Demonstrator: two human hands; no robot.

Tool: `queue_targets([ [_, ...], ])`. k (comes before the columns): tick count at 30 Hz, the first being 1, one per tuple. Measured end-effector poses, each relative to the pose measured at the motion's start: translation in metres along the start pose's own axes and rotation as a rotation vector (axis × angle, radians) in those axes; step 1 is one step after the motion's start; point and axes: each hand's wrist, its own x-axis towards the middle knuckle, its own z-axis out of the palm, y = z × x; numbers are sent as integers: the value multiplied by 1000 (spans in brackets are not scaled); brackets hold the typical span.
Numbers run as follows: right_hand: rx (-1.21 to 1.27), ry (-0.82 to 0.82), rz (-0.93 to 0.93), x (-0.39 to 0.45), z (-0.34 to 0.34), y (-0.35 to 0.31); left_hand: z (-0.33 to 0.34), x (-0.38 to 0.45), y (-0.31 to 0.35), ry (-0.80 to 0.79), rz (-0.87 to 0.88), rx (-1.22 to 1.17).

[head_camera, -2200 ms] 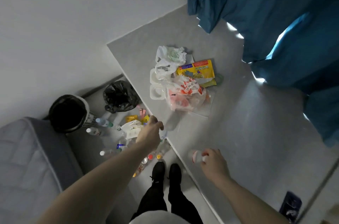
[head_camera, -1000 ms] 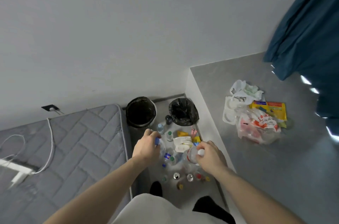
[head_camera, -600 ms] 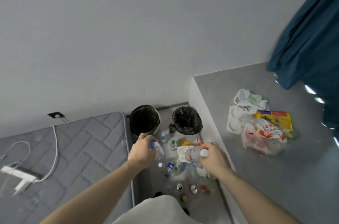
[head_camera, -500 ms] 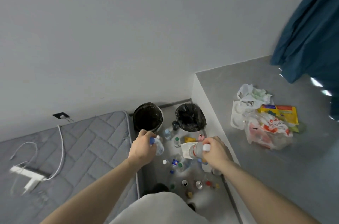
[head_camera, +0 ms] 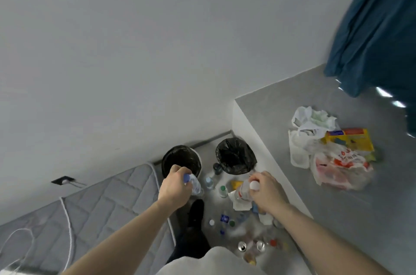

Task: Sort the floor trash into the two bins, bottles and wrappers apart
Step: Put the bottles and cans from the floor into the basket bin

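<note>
Bottles are sitting in both hands, one each, so two can go to the bins in a single trip. The left hand (head_camera: pixel 172 189) is closing around a clear bottle with a blue cap (head_camera: pixel 193 183), just below the round bin (head_camera: pixel 181 160) at the lower middle of the frame, probably because that bin is for bottles. The right hand (head_camera: pixel 266 191) is gripping a bottle with a white cap (head_camera: pixel 244 189), just below the second bin (head_camera: pixel 235 155), which is lined with a black bag. More bottles, cans and a paper wrapper (head_camera: pixel 240 204) are lying on the floor (head_camera: pixel 213 205) between the arms, waiting to be sorted. Plastic bags (head_camera: pixel 337 166) are resting on the grey worktop (head_camera: pixel 337 218) at the right, well apart from the bins.
</note>
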Motion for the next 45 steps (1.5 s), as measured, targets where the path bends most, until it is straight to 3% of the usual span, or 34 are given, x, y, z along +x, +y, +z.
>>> queue_targets([
  [9, 76, 20, 262, 72, 30, -62, -11, 145, -44, -228, 147, 79],
  [16, 125, 9, 278, 118, 62, -87, -5, 219, -89, -313, 118, 202],
  [22, 199, 35, 216, 163, 110, -65, 31, 249, -135, -223, -39, 109],
  [27, 310, 140, 161, 217, 183, -34, 91, 291, -186, -183, -58, 114],
  [39, 560, 446, -88, 291, 337, -22, 217, 394, -276, -97, 60, 94],
  [45, 468, 528, -12, 306, 401, -50, 253, 428, -313, -60, 243, 85],
])
